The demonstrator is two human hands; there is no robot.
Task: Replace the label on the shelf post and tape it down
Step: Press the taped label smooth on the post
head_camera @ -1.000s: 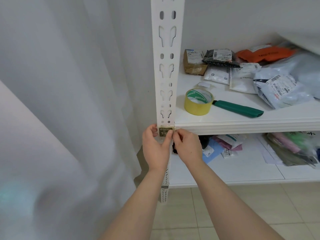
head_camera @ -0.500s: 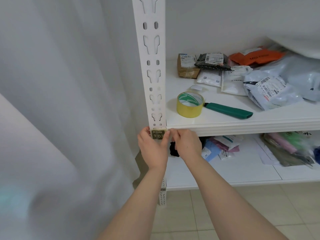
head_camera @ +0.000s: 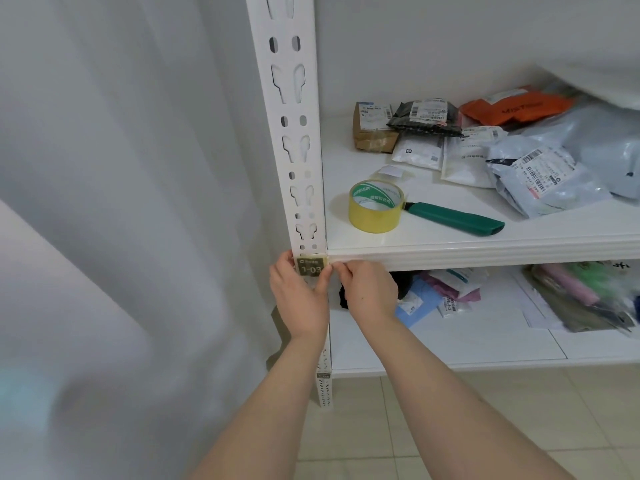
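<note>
At the post, near side: both forearms come up from below, hands meet on the label at shelf-edge height.
Left hand: on the post's left and front, below the label; thumb lies up the label's right edge, other fingers curl round the post's left side. Pressing, not pinching.
Right hand: just right of the post, under the shelf lip; fingertips bunched together at the label's right edge, seemingly on a tape end. Can't tell whether it grips the tape or only presses it.
Label: dark tag reading 1-03, flat on the front of the post, level with the shelf's front edge, long axis horizontal. Yellowish tape looks laid over it.
Key relation: label sits up and left of the right fingertips, directly above the left palm. Tape runs across the post, so the free end wraps rightward round the post's corner; right hand is nearer that end.
Next, my read: left hand pins, right hand smooths the tape round the corner.
Shelf: right of the post and beyond the hands.
Tape roll: yellow, on the shelf, right of the post, untouched.
Cutter: green, just right of the roll, touching it.
Parcels: far right and back from the post.
</note>
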